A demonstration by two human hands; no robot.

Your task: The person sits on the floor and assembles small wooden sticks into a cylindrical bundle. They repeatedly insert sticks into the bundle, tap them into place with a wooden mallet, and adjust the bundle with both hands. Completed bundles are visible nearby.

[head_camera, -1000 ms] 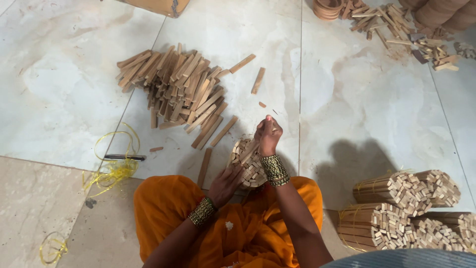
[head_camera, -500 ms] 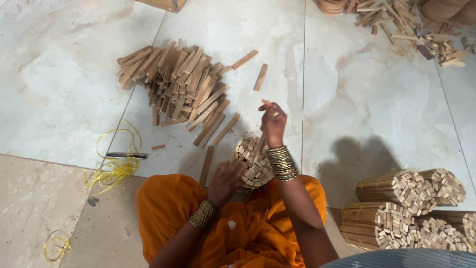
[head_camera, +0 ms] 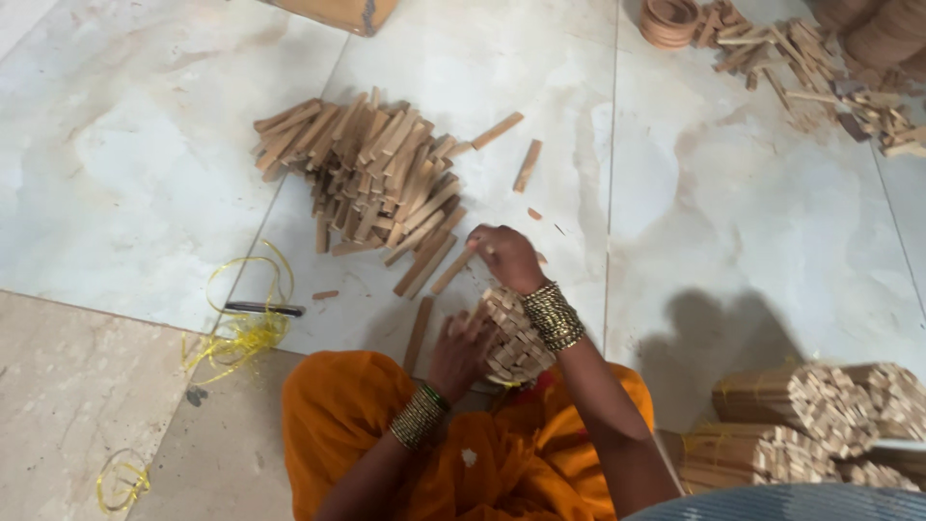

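Marble floor in large pale tiles fills most of the head view, with a duller beige tile at the lower left. Orange cloth covers the person's lap at the bottom middle. On the floor ahead lies a loose heap of short wooden sticks, with a few strays near it, among them one stick lying apart to the right. Tied bundles of the same sticks are stacked at the lower right, and more scattered wood sits at the top right.

Just in front of the lap stands a round bundle of sticks, seen end-on. The left hand, with green and gold bangles at the wrist, presses against the bundle's left side, fingers curled around it. The right hand, with a stack of gold bangles on its wrist, hangs just above the bundle's top edge, fingers pressed together; whether they pinch a stick cannot be told.

Yellow plastic strapping lies tangled at the left, a dark thin tool across it, and a smaller yellow loop lies at the lower left.
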